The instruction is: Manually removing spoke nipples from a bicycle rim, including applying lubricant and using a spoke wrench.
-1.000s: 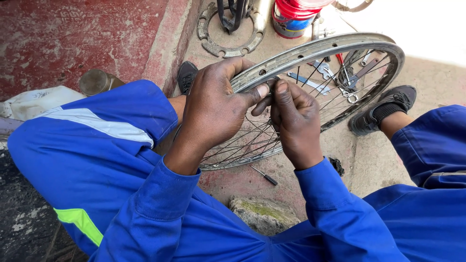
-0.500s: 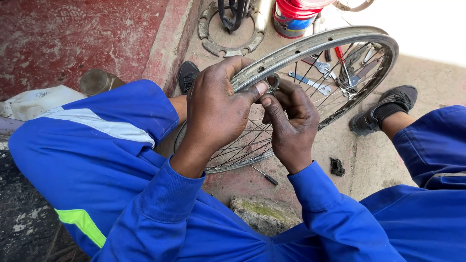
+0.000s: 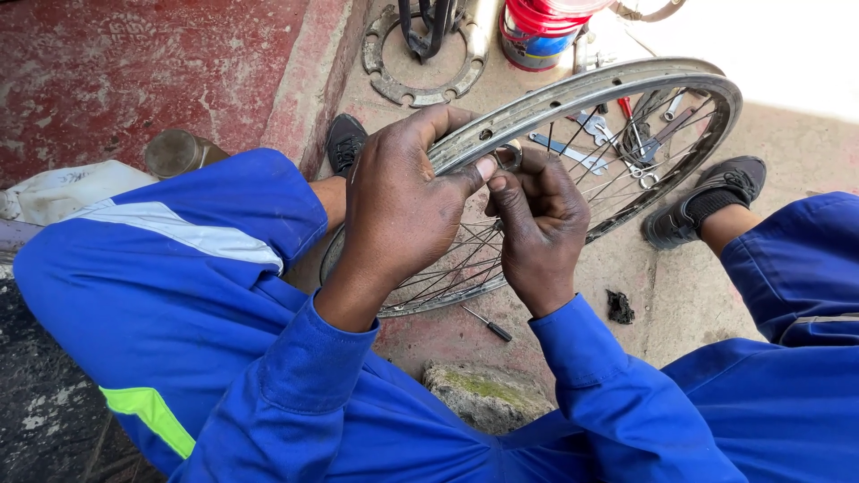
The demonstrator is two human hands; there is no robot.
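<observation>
An outdoor bicycle-repair spot: spanners point(image 3: 573, 154) on bare concrete ground point(image 3: 662, 295), a spoked wheel rim point(image 3: 617, 85).

The ground is a worn concrete floor point(image 3: 680, 295) with a red-painted strip point(image 3: 134, 72) along its left side, edged by a raised red kerb. At the far edge lie a rusty toothed metal ring point(image 3: 420, 89) and a red and blue can point(image 3: 537, 31), with several spanners point(image 3: 573, 154) and small tools scattered just right of them, seen through the spokes. Nearer lie a small screwdriver point(image 3: 488, 324), a mossy stone point(image 3: 488, 394), a dark scrap point(image 3: 619, 307), and, by the left edge, a white cloth point(image 3: 63, 192) beside a brown jar point(image 3: 174, 152).
</observation>
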